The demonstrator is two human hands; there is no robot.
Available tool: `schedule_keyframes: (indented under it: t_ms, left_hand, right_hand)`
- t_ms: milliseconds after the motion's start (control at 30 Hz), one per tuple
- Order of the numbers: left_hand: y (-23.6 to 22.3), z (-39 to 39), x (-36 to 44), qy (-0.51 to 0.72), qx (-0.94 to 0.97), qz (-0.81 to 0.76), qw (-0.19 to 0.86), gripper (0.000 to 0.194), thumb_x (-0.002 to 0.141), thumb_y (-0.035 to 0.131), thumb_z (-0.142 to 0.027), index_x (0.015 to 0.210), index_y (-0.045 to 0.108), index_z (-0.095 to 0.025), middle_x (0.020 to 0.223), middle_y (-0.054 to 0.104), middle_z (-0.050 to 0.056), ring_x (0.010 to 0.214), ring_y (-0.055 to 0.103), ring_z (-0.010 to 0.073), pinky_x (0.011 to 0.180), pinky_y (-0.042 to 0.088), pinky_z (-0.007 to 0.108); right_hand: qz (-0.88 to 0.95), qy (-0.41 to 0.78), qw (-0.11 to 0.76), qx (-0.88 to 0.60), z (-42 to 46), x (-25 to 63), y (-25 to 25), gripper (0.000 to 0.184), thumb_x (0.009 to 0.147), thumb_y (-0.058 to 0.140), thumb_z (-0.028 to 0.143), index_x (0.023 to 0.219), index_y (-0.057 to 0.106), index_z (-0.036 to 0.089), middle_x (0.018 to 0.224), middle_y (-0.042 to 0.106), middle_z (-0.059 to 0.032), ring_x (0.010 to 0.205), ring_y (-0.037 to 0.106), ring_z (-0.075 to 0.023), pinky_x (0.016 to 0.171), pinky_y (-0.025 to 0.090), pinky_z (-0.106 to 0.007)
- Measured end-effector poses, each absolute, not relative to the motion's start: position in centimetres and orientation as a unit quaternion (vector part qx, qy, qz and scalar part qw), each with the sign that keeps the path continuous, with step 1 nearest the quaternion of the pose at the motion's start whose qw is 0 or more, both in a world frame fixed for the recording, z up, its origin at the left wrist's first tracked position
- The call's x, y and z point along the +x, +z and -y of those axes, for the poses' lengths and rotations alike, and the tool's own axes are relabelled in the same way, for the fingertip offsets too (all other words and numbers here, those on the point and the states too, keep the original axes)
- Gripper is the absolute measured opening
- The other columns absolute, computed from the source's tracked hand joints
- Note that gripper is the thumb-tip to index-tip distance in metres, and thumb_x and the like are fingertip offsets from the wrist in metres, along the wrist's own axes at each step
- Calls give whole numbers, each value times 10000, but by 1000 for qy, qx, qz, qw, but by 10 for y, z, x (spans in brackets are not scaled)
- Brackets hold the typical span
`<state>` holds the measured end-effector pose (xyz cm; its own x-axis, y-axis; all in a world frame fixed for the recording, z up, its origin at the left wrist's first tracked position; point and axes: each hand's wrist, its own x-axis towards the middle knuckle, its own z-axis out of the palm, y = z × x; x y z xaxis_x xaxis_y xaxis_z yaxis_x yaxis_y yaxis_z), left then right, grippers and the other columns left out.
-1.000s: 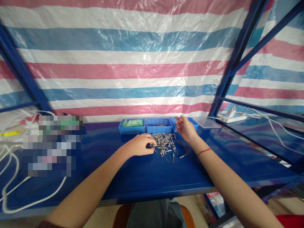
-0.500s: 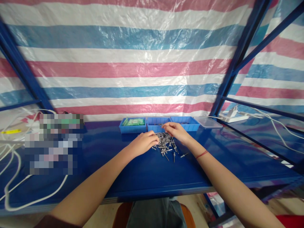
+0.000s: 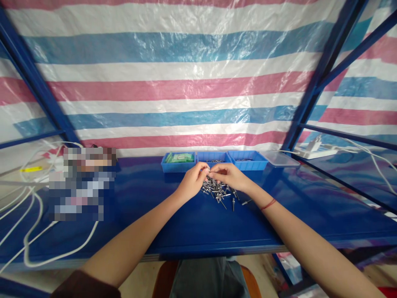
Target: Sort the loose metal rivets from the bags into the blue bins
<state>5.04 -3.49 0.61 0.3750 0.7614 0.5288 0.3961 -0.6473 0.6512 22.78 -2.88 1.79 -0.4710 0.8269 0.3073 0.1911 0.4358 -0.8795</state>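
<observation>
A pile of blind rivets, silver with thin pins, lies on the blue table. Over its back edge my left hand and my right hand meet at the fingertips. Both are closed in a pinch, and a small metal bit, by its look a blind rivet, shows between them. The fingers cover most of it. Just behind my hands, the middle blue bin holds some metal pieces. The right blue bin has a few too.
The left blue bin contains green packets. A clear plastic lid lies right of the bins. White cables run over the table's left side, near a blurred-out area. A white power strip sits at the right, behind the blue frame bars.
My right hand has come down and left from in front of the bins to meet my left hand. The left fingers have risen slightly. The whole view has shifted a little.
</observation>
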Motion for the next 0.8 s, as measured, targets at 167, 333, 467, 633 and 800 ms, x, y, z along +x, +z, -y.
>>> schedule_keyframes:
  t_ms: [167, 333, 467, 633, 800]
  left_hand:
    - [9, 35, 46, 411, 824, -371, 119, 166, 905, 420, -291, 955, 536, -183, 866, 620, 27, 726, 588, 135, 699, 448, 261]
    - [10, 33, 43, 380, 855, -343, 81, 161, 889, 465, -283, 950, 582, -190, 919, 625, 33, 776, 584, 140, 745, 449, 268]
    - [8, 31, 45, 378, 846, -358, 111, 159, 879, 480, -278, 906, 609, -191, 881, 641, 20, 784, 595, 144, 737, 451, 258]
    - [6, 31, 50, 390, 818, -382, 184, 186, 869, 490, -298, 947, 612, -181, 838, 650, 11, 700, 586, 127, 664, 457, 239]
    - [7, 33, 50, 415, 797, -389, 205, 160, 839, 536, -298, 911, 614, -178, 800, 620, -1, 593, 524, 93, 583, 435, 216]
  right_hand:
    - [769, 334, 413, -356, 27, 231, 18, 178, 738, 634, 328, 727, 624, 151, 675, 587, 1, 599, 499, -101, 567, 402, -250]
    - [790, 281, 391, -379, 27, 236, 20, 119, 727, 619, 270, 724, 645, 154, 630, 561, 11, 557, 458, -96, 535, 369, -253]
    - [774, 289, 412, -385, 27, 235, 22, 165, 734, 626, 315, 743, 657, 153, 655, 582, -5, 578, 473, -107, 565, 393, -273]
    - [746, 325, 455, -360, 26, 229, 19, 237, 751, 621, 390, 765, 653, 155, 717, 632, -30, 630, 530, -126, 631, 437, -304]
    - [754, 317, 467, -336, 25, 230, 18, 246, 755, 634, 400, 824, 690, 171, 765, 653, -39, 658, 552, -137, 645, 449, -314]
